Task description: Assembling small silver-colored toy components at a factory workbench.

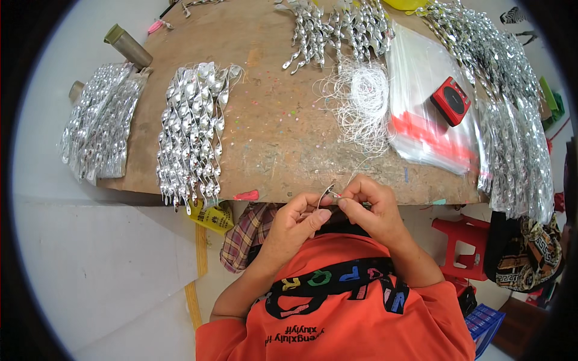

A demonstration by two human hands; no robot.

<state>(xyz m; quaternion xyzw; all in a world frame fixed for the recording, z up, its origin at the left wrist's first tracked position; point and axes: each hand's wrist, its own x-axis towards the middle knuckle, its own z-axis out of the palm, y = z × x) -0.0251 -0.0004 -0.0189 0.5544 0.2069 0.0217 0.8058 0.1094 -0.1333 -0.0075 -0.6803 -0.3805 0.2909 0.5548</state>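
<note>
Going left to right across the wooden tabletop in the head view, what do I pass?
Flat pile of silver spirals hanging off the left edge → bundle of silver spirals → tangle of white thread → clear plastic bags → small red device → long heap of silver spirals.
</note>
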